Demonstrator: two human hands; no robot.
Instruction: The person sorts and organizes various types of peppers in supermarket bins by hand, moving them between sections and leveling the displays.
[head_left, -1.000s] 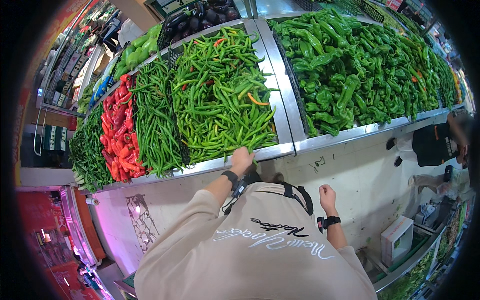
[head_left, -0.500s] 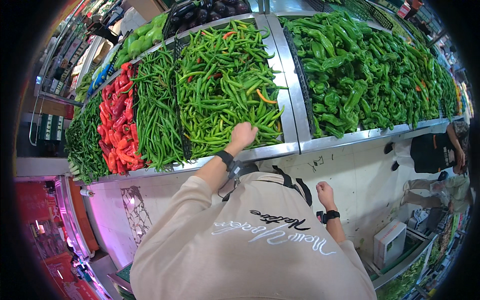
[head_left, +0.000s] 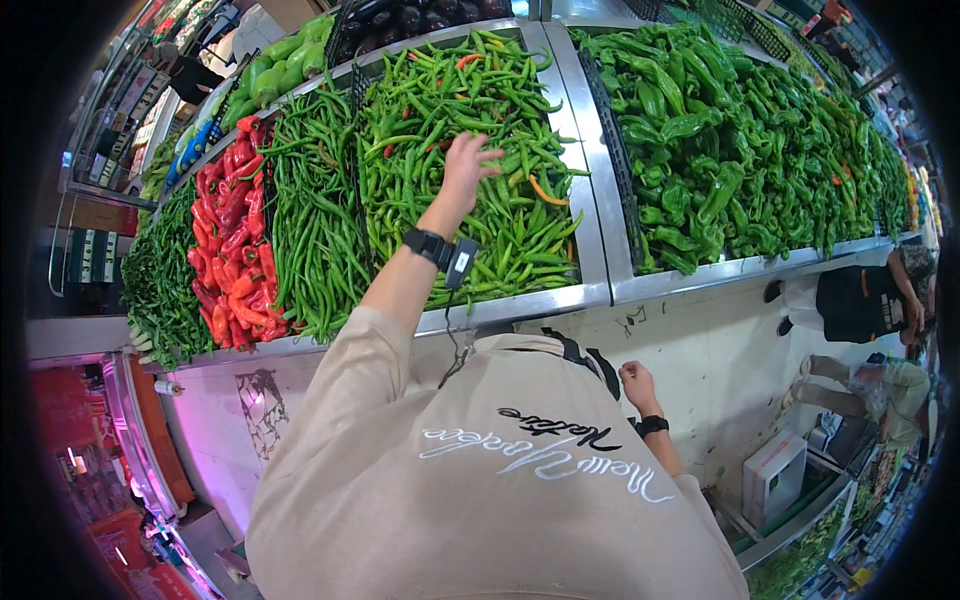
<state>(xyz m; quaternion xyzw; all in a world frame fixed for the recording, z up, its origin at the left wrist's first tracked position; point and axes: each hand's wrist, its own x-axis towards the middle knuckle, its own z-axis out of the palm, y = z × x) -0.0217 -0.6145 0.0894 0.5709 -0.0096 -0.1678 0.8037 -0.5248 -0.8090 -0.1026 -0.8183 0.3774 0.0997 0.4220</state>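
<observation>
My left hand (head_left: pixel 468 172) reaches over the middle of a bed of slim green chili peppers (head_left: pixel 500 235), a few of them red or orange. Its fingers are spread, and nothing shows in them; whether they touch the peppers I cannot tell. Low beside my body, in front of the stand, my right hand (head_left: pixel 637 386) is curled closed, with nothing visible sticking out of it. Dark bands with small devices sit on both wrists.
Left of the chilies lie long thin green peppers (head_left: pixel 318 220) and red peppers (head_left: pixel 236 245). Larger wrinkled green peppers (head_left: pixel 715 150) fill the right bed, past a metal divider (head_left: pixel 590 150). Eggplants (head_left: pixel 410 18) are behind. Two people stand at far right, near a white box (head_left: pixel 775 478).
My left hand has moved forward from the front of the chili bed to its middle, and its closed fingers have spread. My right hand has shifted slightly left and stays low.
</observation>
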